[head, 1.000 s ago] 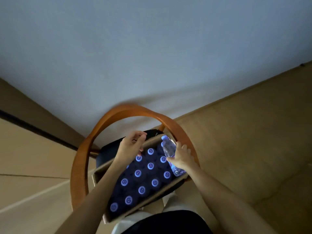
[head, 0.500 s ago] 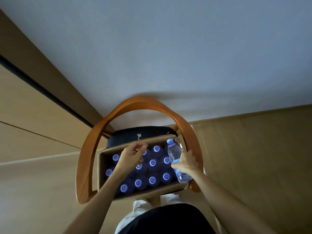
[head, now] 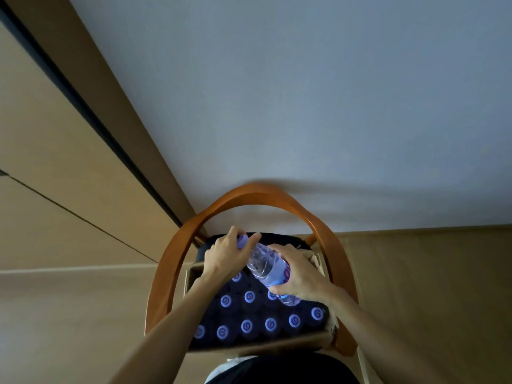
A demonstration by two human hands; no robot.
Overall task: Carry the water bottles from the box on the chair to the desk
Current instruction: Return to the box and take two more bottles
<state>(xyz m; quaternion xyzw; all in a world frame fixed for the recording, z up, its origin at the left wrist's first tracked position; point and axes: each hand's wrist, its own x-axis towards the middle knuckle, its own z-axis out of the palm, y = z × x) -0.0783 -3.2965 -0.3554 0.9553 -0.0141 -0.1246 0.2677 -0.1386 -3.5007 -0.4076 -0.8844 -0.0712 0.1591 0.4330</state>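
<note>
Both hands grip one tilted bottle point(head: 267, 266) (left hand point(head: 227, 254) at cap, right hand point(head: 297, 274) lower) above the box point(head: 191, 275).

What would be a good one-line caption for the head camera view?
Both hands, left hand at the cap and right hand, grip one water bottle above the full box on the chair.

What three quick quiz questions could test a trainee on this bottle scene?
1. True or false: both hands hold the lifted bottle.
2. Which hand grips the cap end? A) left hand B) right hand
3. Fill in: the box sits on the ____.

Key: 1 true; 2 A; 3 chair.
</note>
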